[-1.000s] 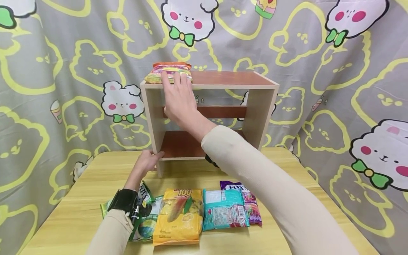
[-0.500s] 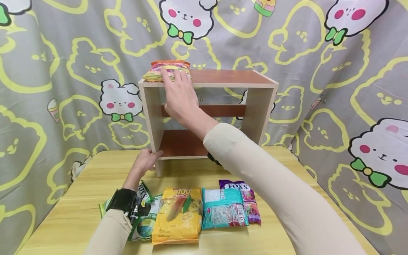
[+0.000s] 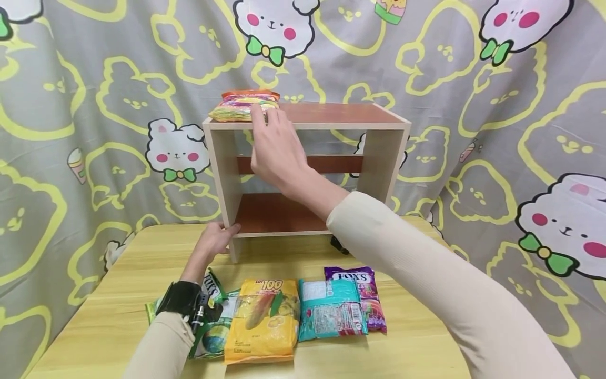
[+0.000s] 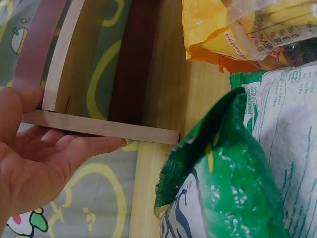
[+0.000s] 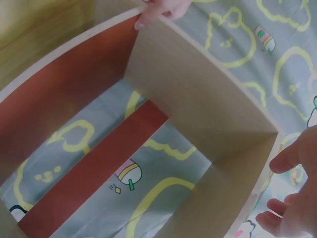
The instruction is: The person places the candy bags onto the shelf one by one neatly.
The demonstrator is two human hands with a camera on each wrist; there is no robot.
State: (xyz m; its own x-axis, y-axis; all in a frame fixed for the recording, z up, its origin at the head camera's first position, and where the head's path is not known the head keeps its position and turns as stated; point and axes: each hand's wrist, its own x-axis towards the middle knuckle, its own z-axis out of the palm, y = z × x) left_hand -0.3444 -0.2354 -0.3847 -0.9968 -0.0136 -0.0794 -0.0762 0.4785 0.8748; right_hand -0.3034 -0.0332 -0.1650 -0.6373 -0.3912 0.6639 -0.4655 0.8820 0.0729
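Note:
A small two-tier wooden shelf [image 3: 303,126] with brown boards and pale edges stands on the table. My left hand [image 3: 215,239] grips its left side panel at the lower board, thumb inside and fingers outside, as the left wrist view [image 4: 44,153] also shows. On the top board's left end lies an orange, pink and yellow snack bag [image 3: 239,105]. My right hand [image 3: 279,147] is in front of the top board's edge, fingers extended and overlapping the bag's right side in the head view. In the right wrist view its fingers are apart, with nothing between them.
In front of the shelf lie a yellow mango candy bag [image 3: 265,321], a teal bag [image 3: 331,310], a purple FOX'S bag [image 3: 371,300] and green bags [image 3: 215,337] partly under my left forearm. A patterned curtain [image 3: 113,105] hangs behind the table [image 3: 109,279].
My right hand has moved a little to the right, away from the snack bag's middle, which stays on the top board. My left hand keeps its grip on the shelf.

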